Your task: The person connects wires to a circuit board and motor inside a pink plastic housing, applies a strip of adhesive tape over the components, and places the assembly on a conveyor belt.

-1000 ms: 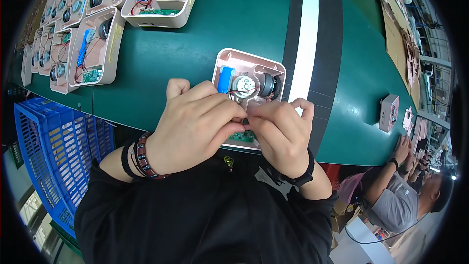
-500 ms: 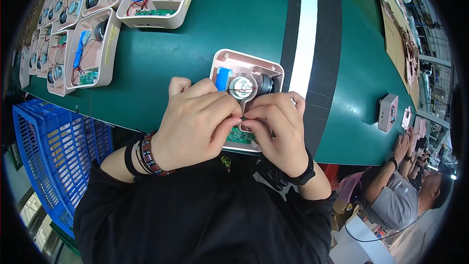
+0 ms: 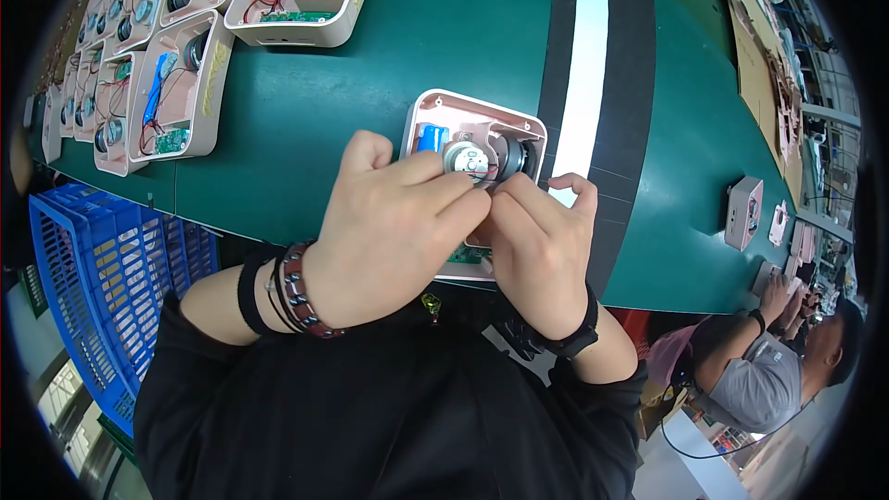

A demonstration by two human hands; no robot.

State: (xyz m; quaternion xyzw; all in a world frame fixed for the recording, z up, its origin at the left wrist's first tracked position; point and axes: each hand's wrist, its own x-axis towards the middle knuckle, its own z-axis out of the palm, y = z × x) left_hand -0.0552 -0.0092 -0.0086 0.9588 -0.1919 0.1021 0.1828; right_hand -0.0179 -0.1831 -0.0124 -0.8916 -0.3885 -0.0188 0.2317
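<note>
A pale pink plastic housing (image 3: 486,109) lies in front of me at the table's near edge. Inside it are a blue wrapped block (image 3: 431,137), a round silver-white part (image 3: 466,159), a black round speaker-like part (image 3: 515,157) and a green circuit board (image 3: 469,256), partly covered by my hands. Over the housing, my left hand (image 3: 394,227) and my right hand (image 3: 544,245) meet, fingertips pinched together. Thin wires run from the round part toward the fingertips. What the fingers grip is hidden behind my knuckles.
Several similar pink housings (image 3: 202,120) with wired parts stand at the far left of the green table (image 3: 306,120). A black mat with a white strip (image 3: 587,56) crosses it. Another pink unit (image 3: 744,211) lies right, near a co-worker (image 3: 759,380). A blue crate (image 3: 116,287) stands left.
Both hands have shifted slightly up and right over the housing, and their fingertips are now closer together. The whole view has moved slightly.
</note>
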